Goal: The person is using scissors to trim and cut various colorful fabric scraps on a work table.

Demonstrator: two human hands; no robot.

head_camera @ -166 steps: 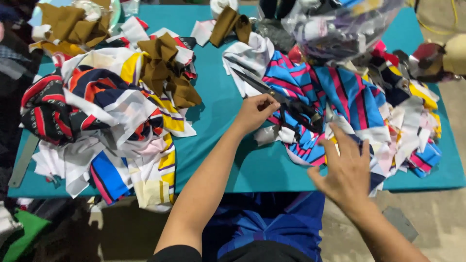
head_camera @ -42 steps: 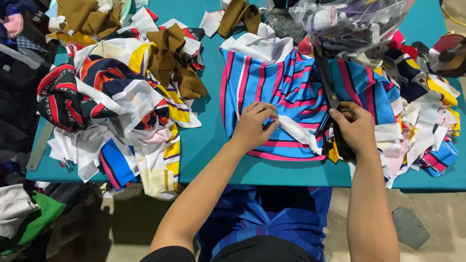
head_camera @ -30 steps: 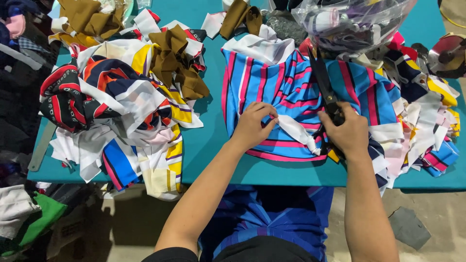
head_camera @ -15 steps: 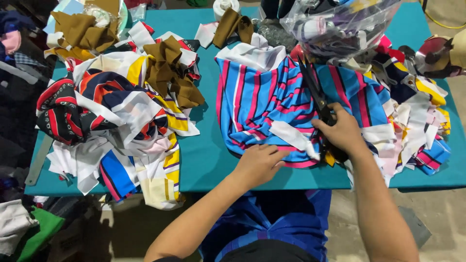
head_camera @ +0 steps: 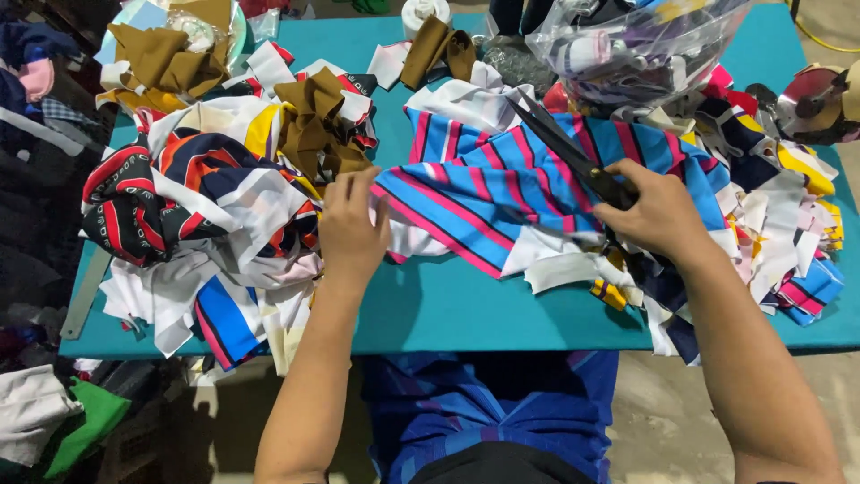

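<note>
My left hand (head_camera: pixel 351 229) pinches the edge of the striped blue-and-pink fabric (head_camera: pixel 488 193) spread on the teal tabletop (head_camera: pixel 466 309), while my right hand (head_camera: pixel 658 215) grips black scissors (head_camera: pixel 573 161) over it.

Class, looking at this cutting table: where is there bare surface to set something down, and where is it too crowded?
Bare teal table shows along the near edge, between the left hand and right hand, below the striped fabric. A smaller bare strip lies beside the brown scraps. The scrap heap at left and the pile at right are crowded.
</note>
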